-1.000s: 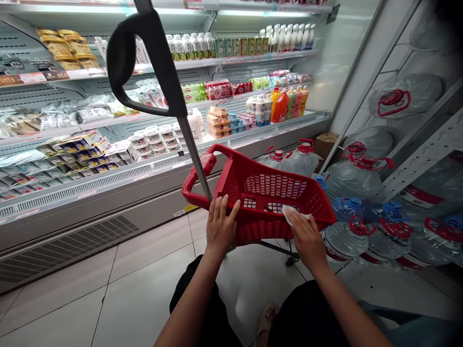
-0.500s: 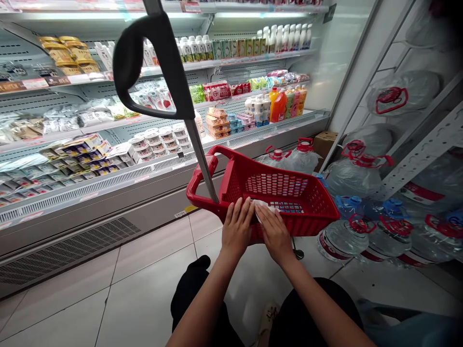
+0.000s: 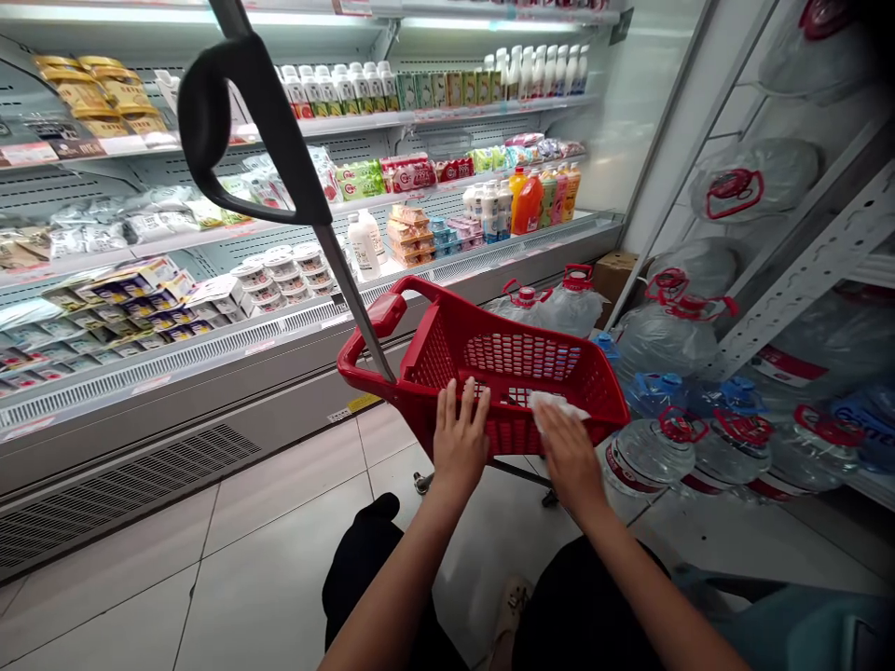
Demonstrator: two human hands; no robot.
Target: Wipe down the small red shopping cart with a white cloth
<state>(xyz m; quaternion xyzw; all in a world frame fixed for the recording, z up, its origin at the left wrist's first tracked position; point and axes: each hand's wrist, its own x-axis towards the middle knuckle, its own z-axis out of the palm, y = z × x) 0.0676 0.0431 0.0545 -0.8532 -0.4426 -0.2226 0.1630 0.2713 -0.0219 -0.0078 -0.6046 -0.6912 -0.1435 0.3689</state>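
Observation:
A red plastic shopping basket (image 3: 493,321) on a wheeled frame stands in front of me, with a grey metal pole (image 3: 353,298) and a black loop handle (image 3: 286,140) rising from its left end. My left hand (image 3: 460,443) rests on the near rim, fingers stretched and apart, holding nothing. Farther right on that rim, my right hand (image 3: 570,457) presses a crumpled white cloth or tissue (image 3: 559,401) against the edge. Part of the cloth is hidden beneath the fingers. Small dark and white spots show inside the basket; I cannot make them out.
A refrigerated display case (image 3: 280,349) with yogurt tubs, cartons and bottles runs behind the basket. Large water bottles (image 3: 647,457) stand on the right, beside a white metal rack (image 3: 790,284). A cardboard box (image 3: 615,280) sits at the case's far end. Pale floor tiles (image 3: 280,550) lie below.
My right hand has slid right along the rim with the white cloth, away from my left hand. The left hand's fingers have spread. The view has shifted slightly.

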